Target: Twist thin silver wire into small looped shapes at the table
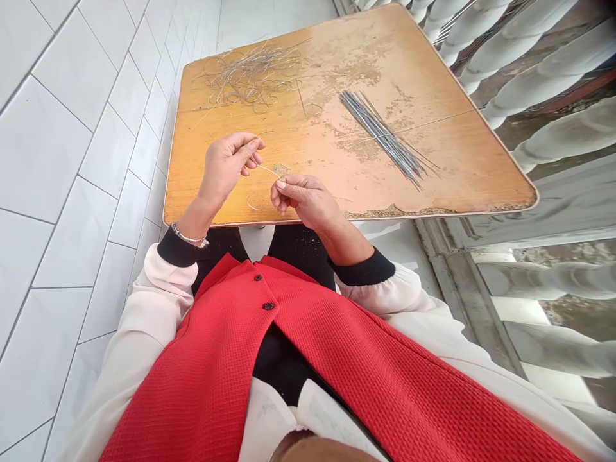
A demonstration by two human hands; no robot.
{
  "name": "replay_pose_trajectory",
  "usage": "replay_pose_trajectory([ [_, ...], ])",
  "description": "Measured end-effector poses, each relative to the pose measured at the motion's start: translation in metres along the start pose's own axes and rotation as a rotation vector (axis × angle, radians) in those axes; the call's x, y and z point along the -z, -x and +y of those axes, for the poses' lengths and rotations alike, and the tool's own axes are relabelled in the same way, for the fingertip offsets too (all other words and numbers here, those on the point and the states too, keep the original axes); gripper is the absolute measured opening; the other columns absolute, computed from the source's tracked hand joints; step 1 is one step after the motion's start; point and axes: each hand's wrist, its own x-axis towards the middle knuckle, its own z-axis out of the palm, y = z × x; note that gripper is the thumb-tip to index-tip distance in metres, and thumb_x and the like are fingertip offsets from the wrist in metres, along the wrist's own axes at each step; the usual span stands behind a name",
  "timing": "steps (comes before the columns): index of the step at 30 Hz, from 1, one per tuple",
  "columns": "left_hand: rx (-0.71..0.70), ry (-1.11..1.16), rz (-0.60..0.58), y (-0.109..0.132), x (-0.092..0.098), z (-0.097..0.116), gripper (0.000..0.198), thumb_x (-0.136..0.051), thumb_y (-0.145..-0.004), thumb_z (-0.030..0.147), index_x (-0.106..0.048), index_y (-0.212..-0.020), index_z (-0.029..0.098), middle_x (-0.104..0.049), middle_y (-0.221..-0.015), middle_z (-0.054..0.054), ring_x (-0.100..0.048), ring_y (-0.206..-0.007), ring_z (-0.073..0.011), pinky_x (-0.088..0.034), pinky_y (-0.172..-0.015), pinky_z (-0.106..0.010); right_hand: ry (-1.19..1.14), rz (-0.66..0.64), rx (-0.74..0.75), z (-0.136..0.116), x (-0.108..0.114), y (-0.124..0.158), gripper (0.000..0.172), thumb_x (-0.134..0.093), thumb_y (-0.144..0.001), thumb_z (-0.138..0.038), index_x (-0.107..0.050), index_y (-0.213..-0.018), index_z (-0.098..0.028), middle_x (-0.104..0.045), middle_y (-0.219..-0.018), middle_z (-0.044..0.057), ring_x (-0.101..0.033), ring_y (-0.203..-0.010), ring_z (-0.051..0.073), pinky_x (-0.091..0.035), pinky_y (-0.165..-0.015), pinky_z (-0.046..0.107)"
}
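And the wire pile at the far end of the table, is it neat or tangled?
Tangled: the thin wires lie in loose loops crossing each other on the wooden tabletop.

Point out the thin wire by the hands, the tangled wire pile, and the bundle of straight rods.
Thin wire (268,169): head view, middle of the exposed length.
Tangled wire pile (250,74): head view, centre of the tangle.
Bundle of straight rods (385,135): head view, middle of the bundle.

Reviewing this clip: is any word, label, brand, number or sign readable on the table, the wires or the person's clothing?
None can be read. The worn orange wooden tabletop, tangle of thin silver wire, bundle of straight grey metal rods and red waffle-knit vest show no text. Any marks on the silver bracelet are too small to tell.
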Motion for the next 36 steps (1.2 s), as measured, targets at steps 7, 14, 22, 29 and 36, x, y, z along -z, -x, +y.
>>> replay_pose_trajectory([
  [7,0.055,0.048,0.0,0.003,0.0,-0.003,0.017,-0.061,-0.096,0.024,-0.072,-0.086,0.015,-0.069,-0.072,0.0,-0.064,-0.066,-0.0064,-0.043,-0.058,-0.017,-0.047,0.035,-0.014,0.002,0.0,0.001,0.036,-0.081,-0.077,-0.052,-0.072,-0.072,-0.017,-0.067,-0.067,0.002,-0.057,-0.051,0.009,-0.049,-0.05,0.022],
  [14,0.149,-0.014,-0.029,0.018,0.007,-0.016,0.021,-0.061,-0.096,0.035,-0.07,-0.097,0.016,-0.072,-0.085,-0.003,-0.067,-0.075,-0.0081,-0.046,-0.061,-0.017,-0.076,0.054,-0.028,0.0,0.001,-0.001,0.031,-0.079,-0.077,-0.047,-0.073,-0.073,-0.017,-0.068,-0.067,0.003,-0.057,-0.05,0.009,-0.05,-0.049,0.022],
  [22,0.258,-0.003,-0.156,0.037,0.003,-0.033,0.008,-0.064,-0.091,0.021,-0.07,-0.093,0.016,-0.074,-0.082,-0.003,-0.063,-0.067,-0.0063,-0.041,-0.052,-0.016,-0.096,0.081,0.034,0.001,0.002,-0.005,0.026,-0.078,-0.078,-0.042,-0.072,-0.073,-0.017,-0.069,-0.072,0.002,-0.055,-0.051,0.008,-0.046,-0.048,0.021],
  [29,0.238,0.106,-0.074,0.042,-0.005,-0.038,0.024,-0.064,-0.095,0.035,-0.069,-0.082,0.016,-0.073,-0.07,-0.002,-0.062,-0.057,-0.0053,-0.043,-0.05,-0.016,-0.117,0.125,0.038,-0.003,0.002,-0.005,0.023,-0.074,-0.086,-0.037,-0.068,-0.075,-0.018,-0.068,-0.073,0.001,-0.053,-0.05,0.006,-0.045,-0.047,0.018],
  [36,0.256,0.087,0.011,0.041,-0.008,-0.04,0.03,-0.063,-0.094,0.043,-0.069,-0.081,0.017,-0.068,-0.061,0.0,-0.059,-0.05,-0.0056,-0.042,-0.047,-0.016,-0.162,0.057,0.074,-0.006,0.0,0.002,0.032,-0.081,-0.077,-0.049,-0.074,-0.082,-0.018,-0.074,-0.081,0.003,-0.061,-0.057,0.008,-0.05,-0.05,0.019],
])
